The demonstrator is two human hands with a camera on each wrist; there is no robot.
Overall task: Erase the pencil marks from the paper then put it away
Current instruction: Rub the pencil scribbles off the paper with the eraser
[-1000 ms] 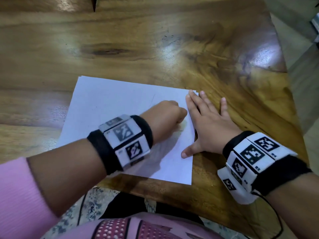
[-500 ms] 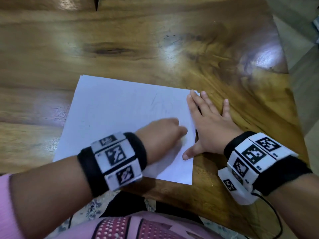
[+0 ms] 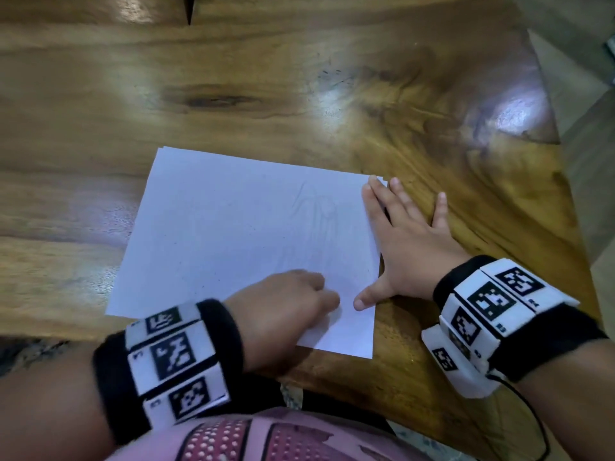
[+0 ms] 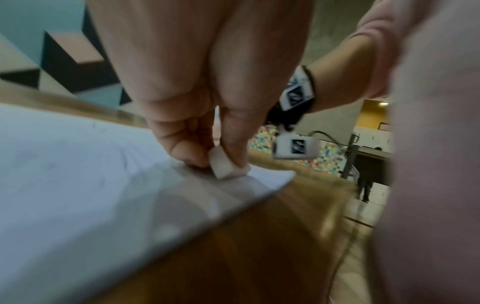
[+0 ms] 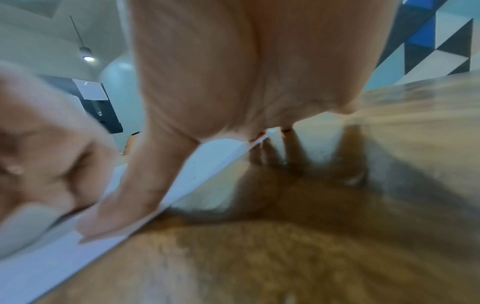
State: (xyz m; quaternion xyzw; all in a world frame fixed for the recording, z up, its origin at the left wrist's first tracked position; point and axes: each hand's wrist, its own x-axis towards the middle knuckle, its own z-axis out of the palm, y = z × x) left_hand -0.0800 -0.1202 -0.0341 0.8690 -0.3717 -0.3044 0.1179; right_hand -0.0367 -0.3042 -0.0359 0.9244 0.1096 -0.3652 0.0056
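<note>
A white sheet of paper (image 3: 233,234) lies on the wooden table (image 3: 299,94), with faint grey pencil marks (image 3: 319,207) near its right side. My left hand (image 3: 293,304) is curled over the sheet's near right part. In the left wrist view its fingers pinch a small white eraser (image 4: 223,166) against the paper (image 4: 78,185). My right hand (image 3: 402,237) lies flat across the sheet's right edge, fingers spread onto the wood, thumb (image 5: 122,209) pressing the paper (image 5: 39,271) down.
The table's near edge (image 3: 382,394) runs just below the sheet, with my pink clothing (image 3: 266,437) beneath it. The table's right corner (image 3: 565,194) drops off to the floor. A dark notch (image 3: 189,8) marks the far edge.
My left hand has slid toward me along the sheet, from beside the right hand's fingertips to the near right corner area. The right hand has stayed flat on the edge.
</note>
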